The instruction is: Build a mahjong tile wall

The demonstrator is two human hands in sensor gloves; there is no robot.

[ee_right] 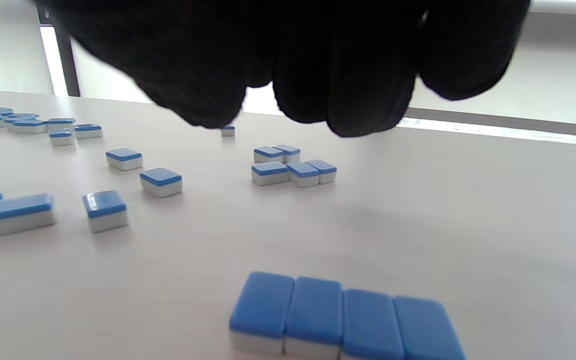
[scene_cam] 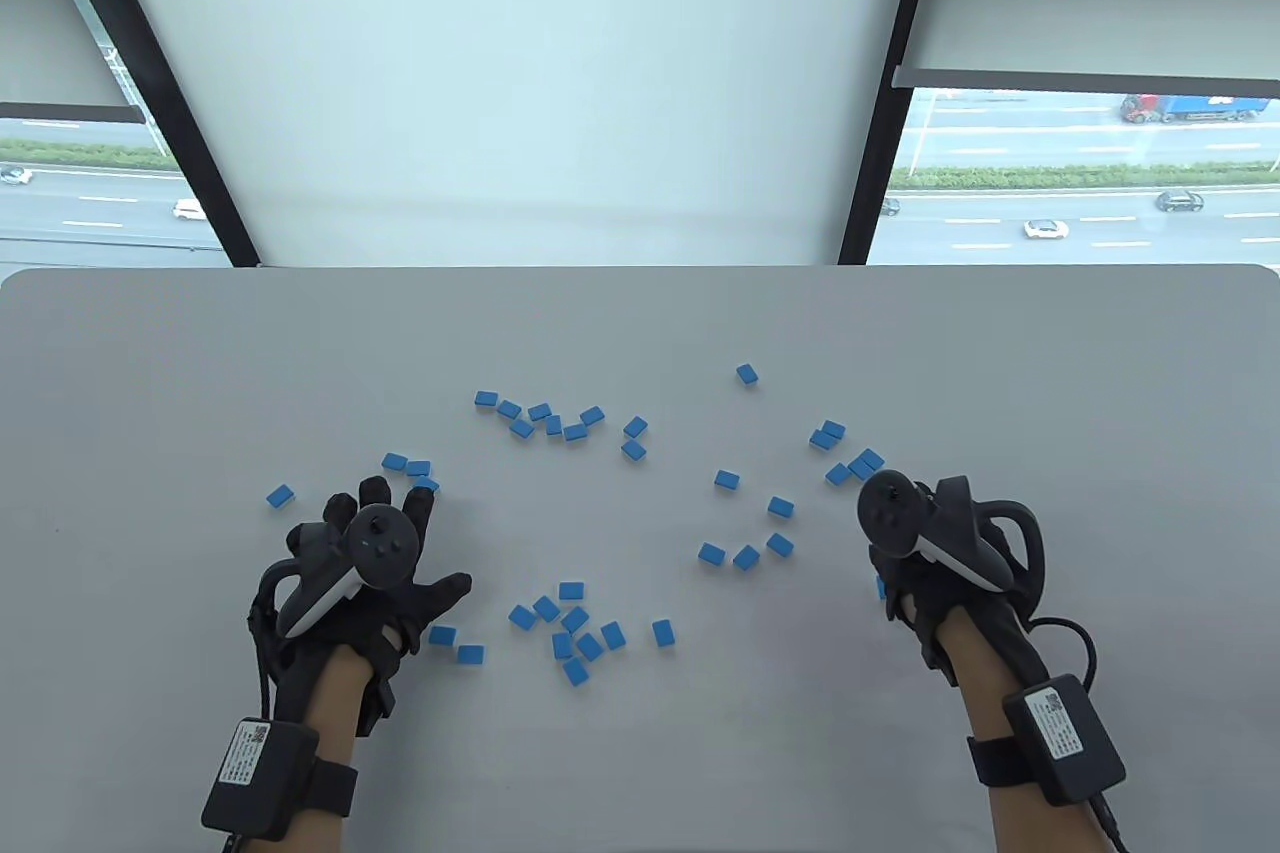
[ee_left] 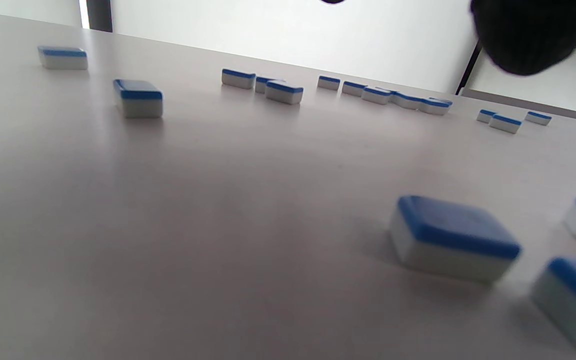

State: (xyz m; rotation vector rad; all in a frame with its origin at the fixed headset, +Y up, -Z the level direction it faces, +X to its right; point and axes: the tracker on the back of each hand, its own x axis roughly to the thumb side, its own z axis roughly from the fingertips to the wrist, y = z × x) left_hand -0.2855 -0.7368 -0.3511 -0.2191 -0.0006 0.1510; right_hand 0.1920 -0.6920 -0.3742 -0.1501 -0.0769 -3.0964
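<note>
Blue-backed, white-bodied mahjong tiles lie scattered flat on the grey table [scene_cam: 150, 373]. My left hand [scene_cam: 425, 543] is spread open, palm down and empty, with its fingertips by three tiles [scene_cam: 410, 467]. Two more tiles [scene_cam: 455, 643] lie by its thumb. In the left wrist view one tile [ee_left: 453, 237] lies close and only a fingertip [ee_left: 528, 35] shows. My right hand [scene_cam: 895, 583] hovers with its fingers [ee_right: 348, 85] hanging down and holding nothing. Below it, a short row of several tiles [ee_right: 343, 320] lies side by side, blue backs up. In the table view the hand hides almost all of that row.
Loose groups of tiles lie at the middle back [scene_cam: 545, 421], the front middle [scene_cam: 575, 628] and the right [scene_cam: 850, 458]. Single tiles sit at the far back [scene_cam: 746, 374] and far left [scene_cam: 280, 496]. Several more [scene_cam: 745, 555] lie between the hands.
</note>
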